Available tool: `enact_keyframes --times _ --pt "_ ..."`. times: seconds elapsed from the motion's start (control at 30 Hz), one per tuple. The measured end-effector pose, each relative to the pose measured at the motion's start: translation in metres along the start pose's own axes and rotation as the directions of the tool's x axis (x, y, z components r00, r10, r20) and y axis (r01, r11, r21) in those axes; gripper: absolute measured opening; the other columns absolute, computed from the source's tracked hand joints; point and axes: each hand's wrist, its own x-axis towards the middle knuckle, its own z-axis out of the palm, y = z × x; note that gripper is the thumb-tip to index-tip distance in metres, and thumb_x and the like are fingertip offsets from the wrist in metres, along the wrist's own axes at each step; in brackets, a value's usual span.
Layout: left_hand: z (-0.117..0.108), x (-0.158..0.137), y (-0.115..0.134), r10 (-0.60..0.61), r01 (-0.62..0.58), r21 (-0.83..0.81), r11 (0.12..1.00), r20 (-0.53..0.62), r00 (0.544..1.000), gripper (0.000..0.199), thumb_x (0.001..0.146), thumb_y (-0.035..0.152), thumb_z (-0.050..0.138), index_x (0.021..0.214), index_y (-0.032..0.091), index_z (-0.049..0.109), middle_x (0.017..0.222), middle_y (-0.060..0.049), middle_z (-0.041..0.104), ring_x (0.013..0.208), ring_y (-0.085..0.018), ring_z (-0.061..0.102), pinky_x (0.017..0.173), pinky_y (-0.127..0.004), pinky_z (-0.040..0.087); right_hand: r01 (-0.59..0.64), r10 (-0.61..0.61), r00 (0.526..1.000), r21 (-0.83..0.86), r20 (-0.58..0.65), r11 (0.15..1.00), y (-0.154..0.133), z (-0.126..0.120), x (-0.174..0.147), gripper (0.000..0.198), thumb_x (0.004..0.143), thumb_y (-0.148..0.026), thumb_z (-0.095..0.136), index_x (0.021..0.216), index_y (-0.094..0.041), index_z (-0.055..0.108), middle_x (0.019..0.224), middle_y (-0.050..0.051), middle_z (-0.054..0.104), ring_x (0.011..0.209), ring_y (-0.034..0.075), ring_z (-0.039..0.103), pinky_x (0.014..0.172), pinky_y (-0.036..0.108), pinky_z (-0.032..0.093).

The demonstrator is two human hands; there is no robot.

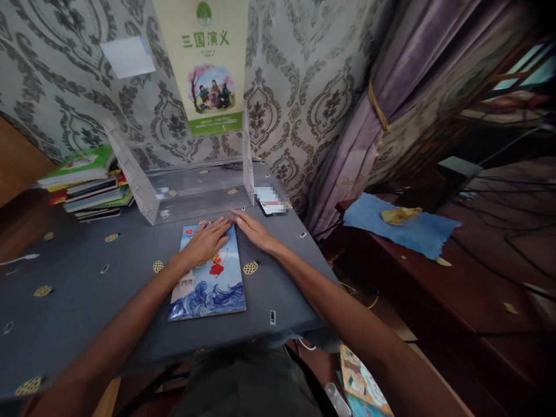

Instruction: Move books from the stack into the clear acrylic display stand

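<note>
A thin blue picture book (217,298) with waves and a small red figure on its cover lies closed on the grey table. My left hand (206,242) rests flat across the book's upper part, fingers stretched toward its top right corner. Beside that corner is my right hand (254,231), its fingers extended and the tips close to or touching the book's edge; I cannot tell which. Neither hand grips anything. Part of the cover is hidden under my left hand.
Behind the book stands a clear acrylic rack (145,194). A stack of books (95,188) sits to the left, and a phone-like item (270,202), partly blurred, lies right of the rack. At right, a blue cloth (369,223) covers part of a dark red wooden surface (391,260).
</note>
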Motion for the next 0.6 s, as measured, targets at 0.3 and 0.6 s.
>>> enact_keyframes --times 0.3,0.6 --pt "0.001 0.004 0.001 0.061 -0.061 -0.02 0.998 -0.034 0.998 0.048 0.106 0.035 0.028 0.147 0.021 0.048 0.156 -0.009 0.047 0.15 -0.022 0.035 0.121 -0.05 0.027 -0.023 0.037 0.996 0.173 -0.077 0.985 0.011 0.004 0.005 0.053 0.104 -0.048 0.039 0.146 -0.017 0.048 0.142 0.014 0.061 0.133 0.023 0.057 0.116 0.043 0.041" --pt "0.0 0.006 0.001 0.107 -0.104 0.044 0.994 -0.054 0.993 0.044 0.106 0.033 0.03 0.142 0.021 0.052 0.151 -0.008 0.055 0.146 -0.022 0.042 0.117 -0.053 0.033 0.032 -0.013 0.995 0.199 -0.097 0.979 0.02 0.005 0.007 0.052 0.1 -0.058 0.044 0.137 -0.023 0.058 0.142 0.009 0.061 0.13 0.024 0.059 0.114 0.046 0.044"
